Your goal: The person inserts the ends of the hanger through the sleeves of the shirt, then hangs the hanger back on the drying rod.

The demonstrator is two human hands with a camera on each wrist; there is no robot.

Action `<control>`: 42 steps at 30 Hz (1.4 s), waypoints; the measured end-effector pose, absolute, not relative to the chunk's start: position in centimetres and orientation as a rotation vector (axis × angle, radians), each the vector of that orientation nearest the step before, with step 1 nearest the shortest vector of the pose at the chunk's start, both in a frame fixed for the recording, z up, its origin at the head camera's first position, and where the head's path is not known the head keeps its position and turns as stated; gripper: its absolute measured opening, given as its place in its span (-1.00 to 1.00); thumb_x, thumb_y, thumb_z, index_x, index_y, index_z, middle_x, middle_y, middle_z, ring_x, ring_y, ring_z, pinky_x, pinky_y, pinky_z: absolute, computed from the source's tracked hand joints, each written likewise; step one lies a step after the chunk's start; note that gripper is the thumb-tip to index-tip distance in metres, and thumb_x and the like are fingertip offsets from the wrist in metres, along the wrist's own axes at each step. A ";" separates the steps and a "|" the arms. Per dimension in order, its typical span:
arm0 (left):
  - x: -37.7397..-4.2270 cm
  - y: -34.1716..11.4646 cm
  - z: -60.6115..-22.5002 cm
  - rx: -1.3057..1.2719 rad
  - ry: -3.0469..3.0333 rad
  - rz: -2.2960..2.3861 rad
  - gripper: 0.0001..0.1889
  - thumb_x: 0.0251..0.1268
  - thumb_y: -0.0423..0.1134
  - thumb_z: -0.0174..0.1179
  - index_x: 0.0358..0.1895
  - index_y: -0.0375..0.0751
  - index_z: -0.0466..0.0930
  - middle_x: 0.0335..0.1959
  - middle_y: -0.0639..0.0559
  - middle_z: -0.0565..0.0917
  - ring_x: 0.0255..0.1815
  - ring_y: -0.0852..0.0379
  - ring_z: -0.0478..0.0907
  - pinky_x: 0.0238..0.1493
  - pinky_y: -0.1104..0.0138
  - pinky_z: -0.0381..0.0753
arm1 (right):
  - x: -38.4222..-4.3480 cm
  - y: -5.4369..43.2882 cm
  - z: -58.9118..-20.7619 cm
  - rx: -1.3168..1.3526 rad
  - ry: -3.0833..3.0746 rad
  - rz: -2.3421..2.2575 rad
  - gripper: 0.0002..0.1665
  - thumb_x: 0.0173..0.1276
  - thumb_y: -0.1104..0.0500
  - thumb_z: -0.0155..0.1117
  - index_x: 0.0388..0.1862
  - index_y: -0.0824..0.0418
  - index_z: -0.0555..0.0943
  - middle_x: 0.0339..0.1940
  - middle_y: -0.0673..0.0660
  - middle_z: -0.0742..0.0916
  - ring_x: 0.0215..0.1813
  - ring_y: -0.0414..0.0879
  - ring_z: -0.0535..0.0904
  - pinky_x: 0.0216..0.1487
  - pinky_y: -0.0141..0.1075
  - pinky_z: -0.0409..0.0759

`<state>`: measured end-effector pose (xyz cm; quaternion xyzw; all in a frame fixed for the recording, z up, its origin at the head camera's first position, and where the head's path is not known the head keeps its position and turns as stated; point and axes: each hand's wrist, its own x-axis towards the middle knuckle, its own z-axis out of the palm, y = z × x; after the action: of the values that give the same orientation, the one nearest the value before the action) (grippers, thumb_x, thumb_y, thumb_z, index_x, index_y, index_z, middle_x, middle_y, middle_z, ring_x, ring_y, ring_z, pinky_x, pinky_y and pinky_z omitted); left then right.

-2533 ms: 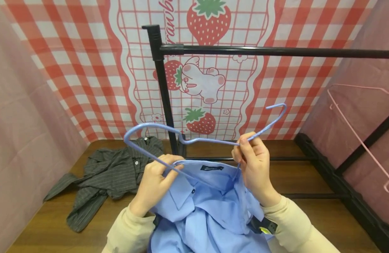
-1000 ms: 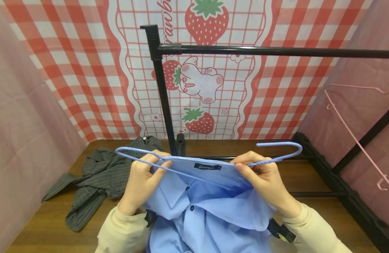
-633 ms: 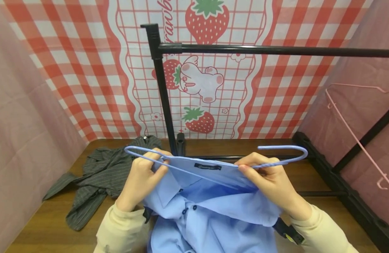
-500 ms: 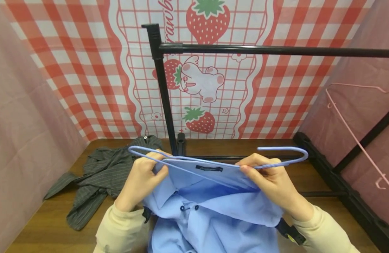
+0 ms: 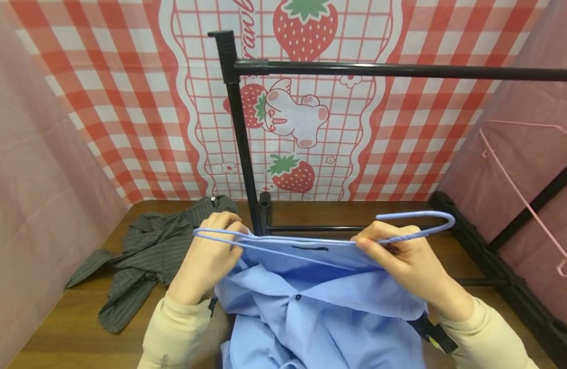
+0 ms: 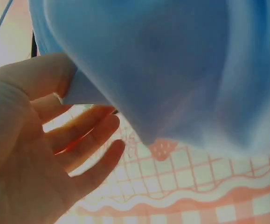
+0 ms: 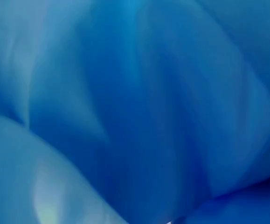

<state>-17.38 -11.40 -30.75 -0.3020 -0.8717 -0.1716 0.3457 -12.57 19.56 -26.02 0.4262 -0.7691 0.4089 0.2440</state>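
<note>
A light blue shirt (image 5: 329, 323) hangs with its collar open towards me, buttoned at the front below. My right hand (image 5: 412, 266) pinches a blue wire hanger (image 5: 442, 218) near its hook, together with the right end of the collar. The hook points right and one hanger arm runs left along the collar's back edge. My left hand (image 5: 205, 264) pinches the collar's left side between thumb and index finger; in the left wrist view its other fingers (image 6: 97, 163) are spread apart beneath the cloth. Blue cloth (image 7: 125, 112) fills the right wrist view, hiding the right hand there.
A dark striped shirt (image 5: 149, 251) lies crumpled on the wooden table (image 5: 66, 328) at left. A black clothes rack (image 5: 357, 68) stands behind my hands, its base (image 5: 509, 277) at right. A pink hanger (image 5: 519, 195) hangs at the right.
The hanger has come down from above the collar to lie along its back edge, its hook swung level. My right hand has moved right and lower. The collar label now shows as a thin strip.
</note>
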 end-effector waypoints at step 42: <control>-17.0 -12.9 -29.7 -0.537 -2.204 -1.892 -0.70 0.30 -0.23 0.06 0.03 -0.28 0.54 -0.20 0.15 0.67 -0.11 0.21 0.57 -0.09 0.42 0.51 | -12.7 21.4 -27.4 1.162 -2.224 1.021 -0.68 0.07 0.54 0.19 -0.23 0.24 0.61 -0.27 0.05 0.71 -0.26 -0.31 0.52 -0.34 -0.50 0.42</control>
<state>-16.96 -12.86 -29.68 -0.1810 -0.7428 -0.6377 0.0938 -12.68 21.37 -27.37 0.4189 -0.8019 0.3680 0.2146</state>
